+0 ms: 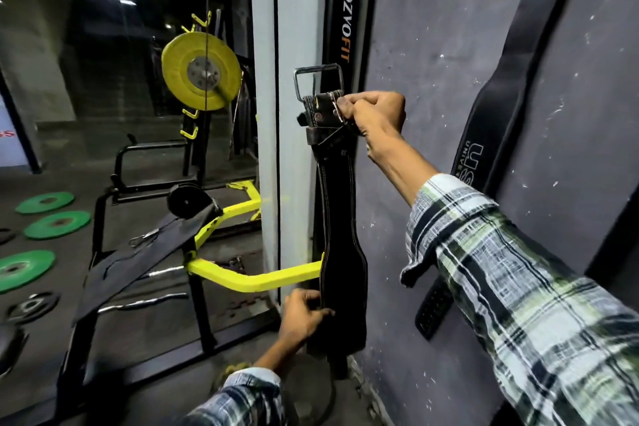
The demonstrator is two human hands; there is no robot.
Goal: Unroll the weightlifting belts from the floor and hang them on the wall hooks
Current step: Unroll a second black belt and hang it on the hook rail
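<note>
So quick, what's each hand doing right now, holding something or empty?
Right hand: grips the buckle end of the black leather belt, held up by the wall.
Left hand: pinches the same belt's edge lower down.

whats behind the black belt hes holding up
Behind the black leather belt stand the white pillar and a black PROZVOFIT belt. Any wall hook is hidden.

The belt (340,218) hangs between a bench (138,252), left, and the wall (432,45), right.
</note>
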